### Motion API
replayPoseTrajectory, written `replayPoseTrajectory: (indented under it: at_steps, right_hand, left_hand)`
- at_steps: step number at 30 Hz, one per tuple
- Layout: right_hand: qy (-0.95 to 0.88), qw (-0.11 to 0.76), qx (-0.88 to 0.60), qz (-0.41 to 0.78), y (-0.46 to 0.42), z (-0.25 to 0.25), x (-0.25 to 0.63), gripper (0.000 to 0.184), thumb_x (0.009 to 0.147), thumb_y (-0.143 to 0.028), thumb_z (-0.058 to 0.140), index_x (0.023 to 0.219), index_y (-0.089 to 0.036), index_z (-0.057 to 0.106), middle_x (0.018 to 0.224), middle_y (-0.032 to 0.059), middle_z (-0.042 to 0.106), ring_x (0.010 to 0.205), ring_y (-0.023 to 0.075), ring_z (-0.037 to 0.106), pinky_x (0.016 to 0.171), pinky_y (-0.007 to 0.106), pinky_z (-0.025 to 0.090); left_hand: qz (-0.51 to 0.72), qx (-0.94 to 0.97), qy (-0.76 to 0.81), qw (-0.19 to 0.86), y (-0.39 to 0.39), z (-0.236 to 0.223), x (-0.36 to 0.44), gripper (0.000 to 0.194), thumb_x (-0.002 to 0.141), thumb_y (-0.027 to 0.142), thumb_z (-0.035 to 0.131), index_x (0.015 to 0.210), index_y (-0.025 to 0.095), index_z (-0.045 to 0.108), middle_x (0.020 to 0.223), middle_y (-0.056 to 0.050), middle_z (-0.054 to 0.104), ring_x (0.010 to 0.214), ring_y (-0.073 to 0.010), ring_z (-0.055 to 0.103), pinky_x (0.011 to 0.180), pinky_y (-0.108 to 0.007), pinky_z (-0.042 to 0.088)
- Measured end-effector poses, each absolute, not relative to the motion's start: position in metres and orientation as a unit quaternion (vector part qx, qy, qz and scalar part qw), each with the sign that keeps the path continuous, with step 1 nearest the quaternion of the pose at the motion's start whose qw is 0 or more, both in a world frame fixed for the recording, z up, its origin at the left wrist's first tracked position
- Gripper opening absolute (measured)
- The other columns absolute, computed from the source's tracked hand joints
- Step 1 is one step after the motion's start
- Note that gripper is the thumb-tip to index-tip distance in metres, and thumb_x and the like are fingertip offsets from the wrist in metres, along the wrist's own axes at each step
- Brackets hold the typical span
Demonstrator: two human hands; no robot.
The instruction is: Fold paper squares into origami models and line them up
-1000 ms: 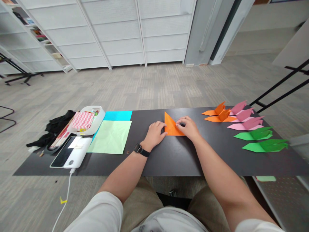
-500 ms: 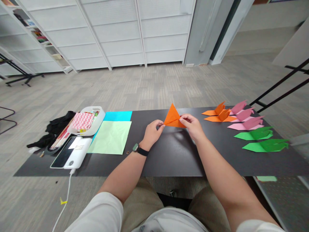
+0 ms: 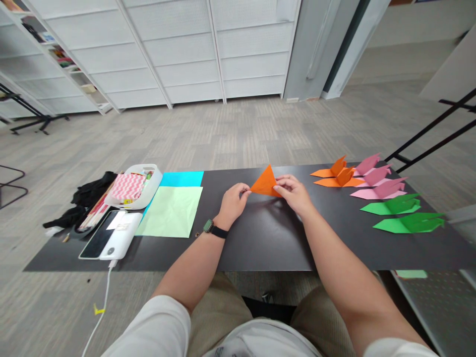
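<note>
An orange sheet of origami paper (image 3: 266, 182), folded into a triangle, is held over the far middle of the dark table (image 3: 256, 243). My left hand (image 3: 234, 202) pinches its left corner between thumb and fingers. At the lower right edge, my right hand (image 3: 295, 194) grips the paper with thumb and forefinger. The triangle's tip points up and away from me. To the right stand folded paper cranes: orange ones (image 3: 336, 177), pink ones (image 3: 381, 189) and green ones (image 3: 409, 223).
Left of my hands lie a light green sheet (image 3: 171, 213) and a blue sheet (image 3: 184, 178). Beyond them sit a white basket (image 3: 155, 184), a phone (image 3: 97, 238), a white power bank (image 3: 121, 235) with a cable (image 3: 106, 297), and black cloth (image 3: 94, 187).
The orange triangle has tilted, its tip shifting slightly right and lower, and the crease across its lower part no longer shows. Both hands keep their hold, the right a little further left.
</note>
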State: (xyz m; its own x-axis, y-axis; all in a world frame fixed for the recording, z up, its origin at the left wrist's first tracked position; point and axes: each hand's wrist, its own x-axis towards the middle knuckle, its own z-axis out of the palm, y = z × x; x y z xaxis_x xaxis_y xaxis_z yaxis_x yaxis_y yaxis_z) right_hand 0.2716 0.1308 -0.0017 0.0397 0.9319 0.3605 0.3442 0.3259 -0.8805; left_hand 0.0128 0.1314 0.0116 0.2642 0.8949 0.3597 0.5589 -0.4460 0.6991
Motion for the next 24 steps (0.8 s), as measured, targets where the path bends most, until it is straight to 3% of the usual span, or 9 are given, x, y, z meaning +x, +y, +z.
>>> replayPoseTrajectory:
  at_steps: [5, 12, 18, 24]
  right_hand:
    - [-0.659, 0.502, -0.499, 0.255, 0.126, 0.005, 0.269, 0.024, 0.089, -0.050, 0.074, 0.087, -0.026, 0.078, 0.113, 0.0074, 0.071, 0.111, 0.0260, 0.069, 0.109, 0.050, 0.052]
    - [-0.675, 0.526, -0.492, 0.160, 0.115, 0.017, 0.260, 0.016, 0.093, -0.041, 0.072, 0.091, -0.030, 0.082, 0.112, 0.0076, 0.071, 0.112, 0.0264, 0.068, 0.107, 0.050, 0.054]
    - [-0.680, 0.526, -0.498, 0.113, 0.113, 0.017, 0.259, 0.016, 0.094, -0.042, 0.072, 0.093, -0.033, 0.085, 0.111, 0.0075, 0.070, 0.111, 0.0271, 0.067, 0.104, 0.051, 0.055]
    - [-0.716, 0.474, -0.509, 0.064, 0.110, 0.016, 0.263, 0.017, 0.097, -0.042, 0.070, 0.095, -0.037, 0.086, 0.098, 0.0060, 0.071, 0.098, 0.0265, 0.067, 0.097, 0.049, 0.054]
  left_hand:
    - [0.397, 0.723, 0.496, 0.271, 0.135, 0.007, 0.013, 0.005, 0.098, 0.024, 0.064, 0.096, 0.023, 0.069, 0.095, -0.002, 0.076, 0.090, -0.0190, 0.070, 0.091, -0.034, 0.054]
    - [0.489, 0.514, 0.431, 0.558, 0.139, 0.001, 0.022, 0.025, 0.094, 0.039, 0.076, 0.107, 0.020, 0.069, 0.107, -0.008, 0.079, 0.097, -0.0206, 0.076, 0.085, -0.034, 0.062]
    - [0.493, 0.443, 0.416, 0.623, 0.137, 0.004, 0.023, 0.036, 0.090, 0.046, 0.083, 0.106, 0.018, 0.070, 0.112, -0.009, 0.076, 0.100, -0.0209, 0.076, 0.092, -0.041, 0.064]
    - [0.494, 0.383, 0.398, 0.672, 0.139, 0.000, 0.023, 0.033, 0.089, 0.040, 0.087, 0.106, 0.018, 0.069, 0.111, -0.007, 0.075, 0.095, -0.0167, 0.075, 0.101, -0.044, 0.062]
